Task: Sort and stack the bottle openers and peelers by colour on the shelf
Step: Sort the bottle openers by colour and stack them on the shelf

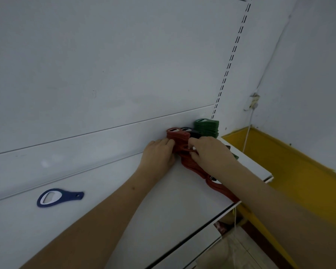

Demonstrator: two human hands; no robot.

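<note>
While both hands' fingers curl round the red stack on the shelf, squaring it, green and black stacks stand just beyond them, more red pieces trail behind, and one blue opener lies far left, unsorted.

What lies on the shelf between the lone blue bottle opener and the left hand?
Nothing: in the head view, the stretch of white shelf between the blue bottle opener and the left hand is bare.
</note>
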